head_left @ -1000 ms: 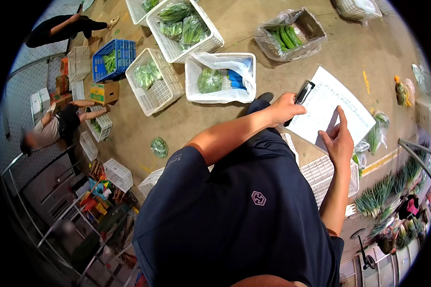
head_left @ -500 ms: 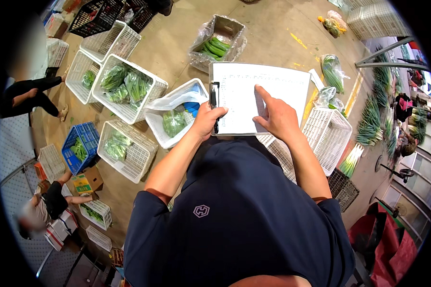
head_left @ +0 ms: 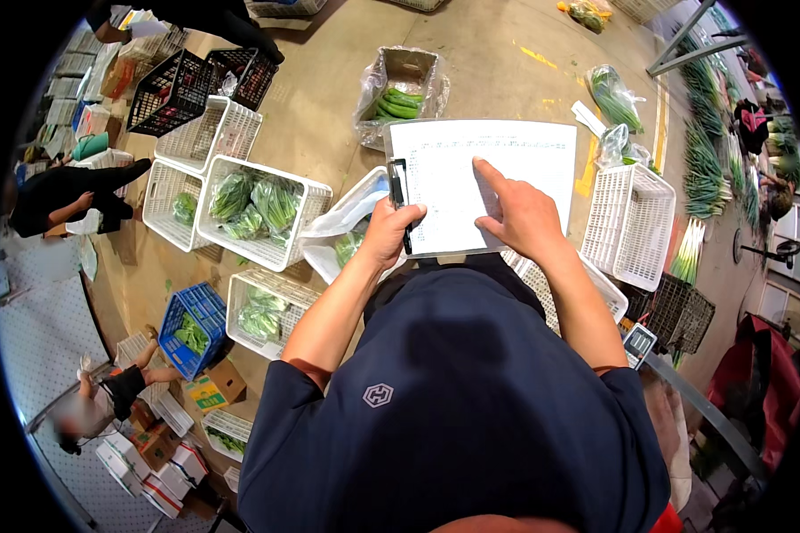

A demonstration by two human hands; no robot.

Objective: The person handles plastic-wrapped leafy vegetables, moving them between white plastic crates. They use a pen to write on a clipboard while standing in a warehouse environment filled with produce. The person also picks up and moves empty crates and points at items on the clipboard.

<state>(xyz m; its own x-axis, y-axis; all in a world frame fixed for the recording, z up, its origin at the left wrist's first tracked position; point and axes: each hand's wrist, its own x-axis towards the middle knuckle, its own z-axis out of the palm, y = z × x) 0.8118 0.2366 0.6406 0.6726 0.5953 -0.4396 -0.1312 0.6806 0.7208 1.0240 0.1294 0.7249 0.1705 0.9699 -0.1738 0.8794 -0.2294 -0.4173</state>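
My left hand (head_left: 393, 229) grips the left edge of a clipboard, its thumb over the front near the black clip (head_left: 399, 182). White paper sheets (head_left: 440, 191) with a printed table lie on the clipboard in front of my body. Over the paper, my right hand (head_left: 529, 218) holds nothing. Its index finger stretches toward the upper middle of the sheet, the thumb stands apart, and the other fingers look curled. Whether the fingertip touches the paper I cannot tell. Just left of the clipboard is a white crate (head_left: 324, 258) with a liner and greens, partly hidden by my left arm.
White crates of bagged greens (head_left: 271, 200) and a blue crate (head_left: 187, 355) stand left. A lined box of green vegetables (head_left: 400, 105) lies ahead. White crates (head_left: 631, 222) and bundled scallions (head_left: 702, 169) are right. Other people (head_left: 71, 200) are at the left.
The surroundings have shifted in view as I moved or turned; the left-hand crates appear farther right and lower. Both hands keep their places at the clipboard. The lower-left person's arms have moved from a crate.
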